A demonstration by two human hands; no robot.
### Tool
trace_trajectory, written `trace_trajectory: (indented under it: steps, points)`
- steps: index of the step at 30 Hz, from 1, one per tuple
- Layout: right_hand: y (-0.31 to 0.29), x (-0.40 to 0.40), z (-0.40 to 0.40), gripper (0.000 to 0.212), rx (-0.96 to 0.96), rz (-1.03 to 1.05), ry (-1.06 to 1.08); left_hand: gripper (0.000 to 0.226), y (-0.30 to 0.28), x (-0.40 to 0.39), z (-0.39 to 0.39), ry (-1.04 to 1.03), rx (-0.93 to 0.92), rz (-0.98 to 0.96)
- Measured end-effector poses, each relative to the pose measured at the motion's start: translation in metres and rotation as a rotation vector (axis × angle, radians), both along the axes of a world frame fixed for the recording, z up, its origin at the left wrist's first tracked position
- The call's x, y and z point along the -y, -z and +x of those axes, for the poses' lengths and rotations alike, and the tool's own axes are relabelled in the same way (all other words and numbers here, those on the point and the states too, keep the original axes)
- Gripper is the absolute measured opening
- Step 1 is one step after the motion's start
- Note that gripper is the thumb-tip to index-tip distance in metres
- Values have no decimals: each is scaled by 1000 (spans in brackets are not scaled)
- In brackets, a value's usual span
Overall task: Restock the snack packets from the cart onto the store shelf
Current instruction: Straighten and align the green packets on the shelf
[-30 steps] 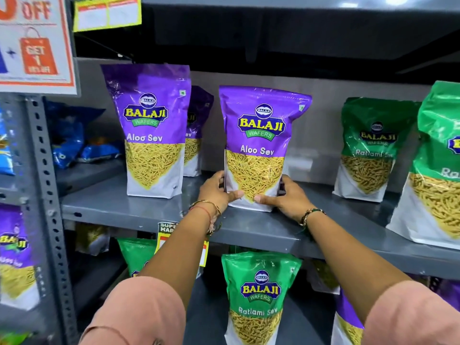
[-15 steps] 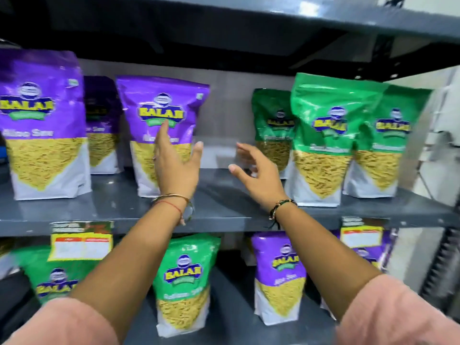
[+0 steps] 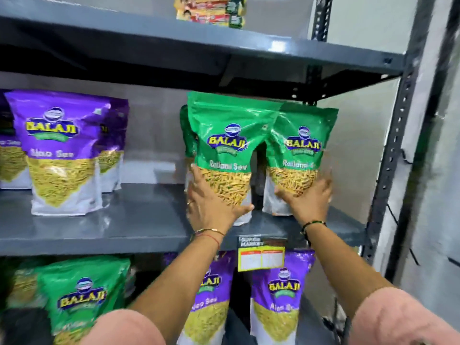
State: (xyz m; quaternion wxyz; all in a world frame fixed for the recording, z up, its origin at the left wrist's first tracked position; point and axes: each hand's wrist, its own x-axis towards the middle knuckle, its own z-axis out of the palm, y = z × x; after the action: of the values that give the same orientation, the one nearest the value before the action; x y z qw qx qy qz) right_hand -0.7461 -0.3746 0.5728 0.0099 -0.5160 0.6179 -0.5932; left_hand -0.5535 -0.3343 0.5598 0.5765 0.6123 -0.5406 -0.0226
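Both hands are up at the middle shelf (image 3: 139, 220) now, one on each green packet. My left hand (image 3: 211, 207) is spread wide against the lower front of the left green packet (image 3: 224, 145), fingers up its left edge and thumb hooked under the bottom right corner; open palm pressed on, not a closed grip. My right hand (image 3: 308, 200) cups the lower right of the right green packet (image 3: 298, 150), fingers along its right edge, thumb across the front; it's motion-blurred, so I can't tell how firmly it holds.

The two packets stand upright near the shelf's right end, tops overlapping, a narrow gap lower down. Another green packet (image 3: 185, 135) peeks out behind the left one. Well off to the left, on the same shelf, stands a purple packet (image 3: 62, 155) with more purple behind it. A yellow price tag (image 3: 261, 257) hangs from the shelf edge between my wrists. Below, a green pack (image 3: 79, 295) at left and purple packs (image 3: 281, 295) at right.
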Motion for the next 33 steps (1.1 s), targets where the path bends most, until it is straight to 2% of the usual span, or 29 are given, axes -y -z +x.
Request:
trace_trajectory:
  steps: [2,5,10,15,21,23,25,27,28,30,33]
  points:
    - [9,13,-4,142,-2,39,-53,154,6,9,-2,-2,-40,53]
    - [14,27,-10,140,35,100,-144,148,5,16,0,-12,-35,116]
    - [17,25,-12,131,5,169,-91,148,-1,24,17,-9,-4,183]
    - [18,26,-10,131,-16,202,-52,146,1,29,24,-61,-10,148]
    - [17,20,-4,132,-43,165,-3,150,4,30,24,-57,-27,148]
    - [16,13,0,119,-61,56,112,153,5,28,26,-70,-22,151]
    - [11,5,6,86,-132,-120,201,152,6,27,27,-51,-7,161]
    - [-2,0,19,50,-198,-288,138,149,5,27,28,-30,-1,173]
    - [-11,0,29,39,-175,-329,46,148,5,27,28,-25,0,176]
    - [-36,2,54,31,-24,-291,-155,146,5,27,29,-20,3,181]
    - [-74,21,88,38,165,-88,-401,147,5,27,29,-8,-3,177]
